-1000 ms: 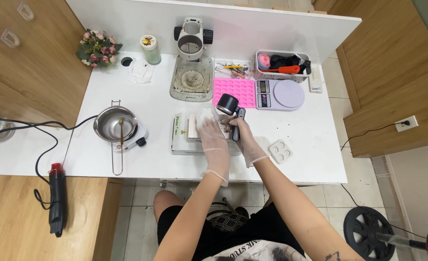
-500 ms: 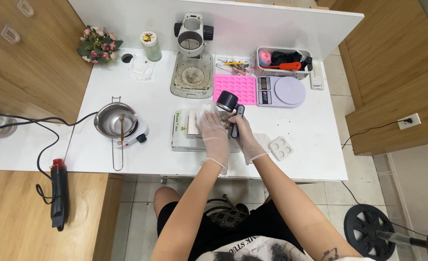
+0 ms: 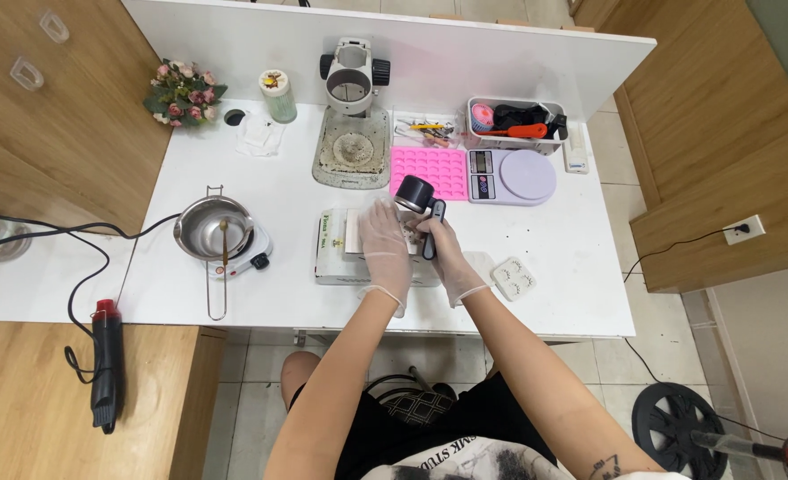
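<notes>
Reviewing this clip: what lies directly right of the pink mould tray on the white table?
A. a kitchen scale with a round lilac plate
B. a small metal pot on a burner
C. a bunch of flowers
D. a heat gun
A: the kitchen scale sits against the right edge of the pink mould tray.

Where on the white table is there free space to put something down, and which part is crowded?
Bare patches on the table: between the metal pot and the white box, and right of the small tray, below the scale. The back row around the microscope is crowded.
</notes>
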